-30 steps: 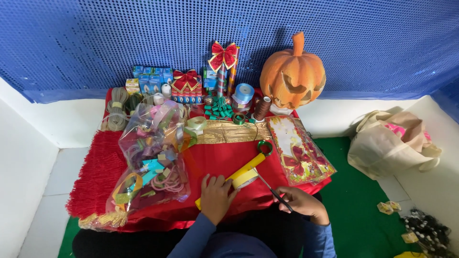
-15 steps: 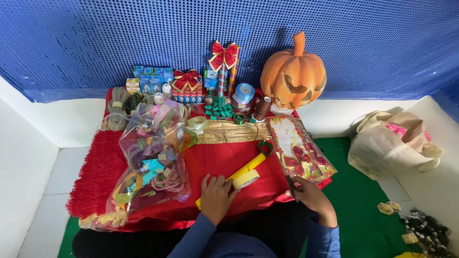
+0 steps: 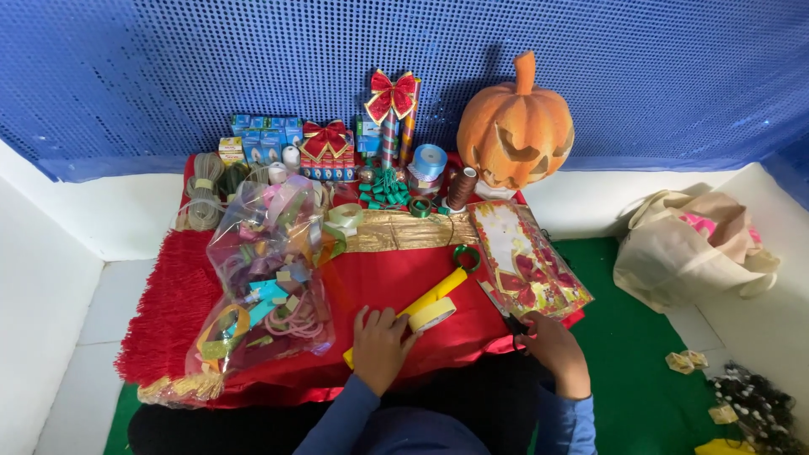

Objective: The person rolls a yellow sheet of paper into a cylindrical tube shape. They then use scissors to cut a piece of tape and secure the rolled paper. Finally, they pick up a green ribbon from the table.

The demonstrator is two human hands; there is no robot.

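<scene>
Left hand lies flat on the red cloth, fingers spread and unclenched, tips touching the near end of the yellow roll and just beside the tape ring. Nothing gripped there.

Right hand has fingers closed around the scissors; blades point up-left toward the roll, tips near the patterned gift bag, not touching the roll.

Step in hand, by my read: pinning the roll while the scissors line up for a cut.

Next move likely calls for the left hand to steady the roll or lift a free edge, with the blades open and square to it. Can't tell whether the blades are open now.

Ribbon bag sits left, pumpkin at the back.
</scene>
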